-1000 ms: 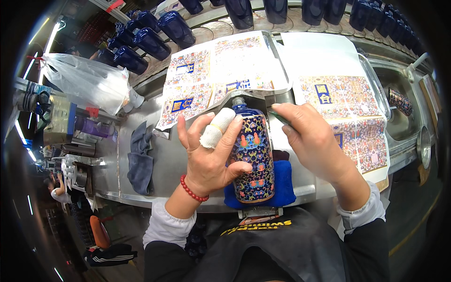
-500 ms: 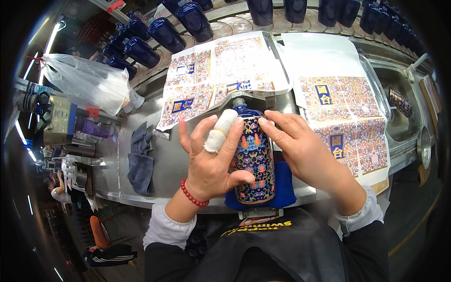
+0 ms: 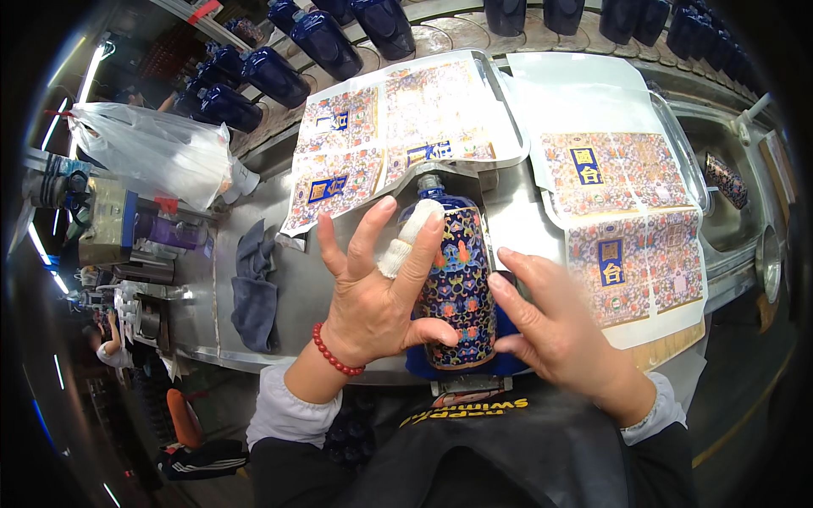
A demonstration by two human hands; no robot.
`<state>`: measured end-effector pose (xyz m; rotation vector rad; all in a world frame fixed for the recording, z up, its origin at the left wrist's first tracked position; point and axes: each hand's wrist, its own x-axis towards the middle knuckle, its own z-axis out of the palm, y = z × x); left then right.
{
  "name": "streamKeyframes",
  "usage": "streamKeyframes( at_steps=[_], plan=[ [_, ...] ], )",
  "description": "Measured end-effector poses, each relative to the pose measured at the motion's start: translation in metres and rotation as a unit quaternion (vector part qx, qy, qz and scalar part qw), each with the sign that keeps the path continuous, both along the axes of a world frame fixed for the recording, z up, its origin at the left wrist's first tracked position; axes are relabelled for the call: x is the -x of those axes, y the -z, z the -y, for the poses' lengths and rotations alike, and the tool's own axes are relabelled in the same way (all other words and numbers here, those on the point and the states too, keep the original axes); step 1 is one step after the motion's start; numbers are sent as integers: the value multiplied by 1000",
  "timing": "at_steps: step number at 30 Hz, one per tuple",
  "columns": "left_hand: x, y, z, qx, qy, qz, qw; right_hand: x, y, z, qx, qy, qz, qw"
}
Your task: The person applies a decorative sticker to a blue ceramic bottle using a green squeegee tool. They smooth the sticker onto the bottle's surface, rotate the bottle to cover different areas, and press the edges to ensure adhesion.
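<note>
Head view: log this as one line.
left hand: spread over patterned bottle | right hand: at bottle's right edge, grip unclear | bottle: lying on blue pad | grey cloth: further left

This place appears to be a factory workshop. Many identical dark blue bottles [image 3: 326, 46] stand in rows along a conveyor [image 3: 450, 38] of overlapping plates. On the long metal worktable [image 3: 196, 313] there are sheets [image 3: 677, 229] printed with repeated floral designs, near a patterned bottle [image 3: 461, 292]. A metal sink [image 3: 720, 233] is at the right, and tube lights [image 3: 89, 72] shine at the left, where another person [image 3: 113, 345] is seen.
</note>
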<state>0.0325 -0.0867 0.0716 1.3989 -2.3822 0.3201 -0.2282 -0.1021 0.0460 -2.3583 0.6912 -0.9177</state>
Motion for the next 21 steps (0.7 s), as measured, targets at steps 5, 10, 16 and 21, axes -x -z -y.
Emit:
streamKeyframes(
  at_steps=[5,10,16,21],
  plan=[
    [-5,-12,5,-19,13,27,999,4,15,-19,-11,-32,-5,999],
    [0,-5,4,-29,18,-10,999,1,24,-28,8,-10,1,1000],
    [-4,-2,0,-7,22,-4,1000,-7,36,-31,29,14,11,999],
    [1,0,-7,-1,32,3,999,-9,37,-31,37,25,16,999]
  ],
)
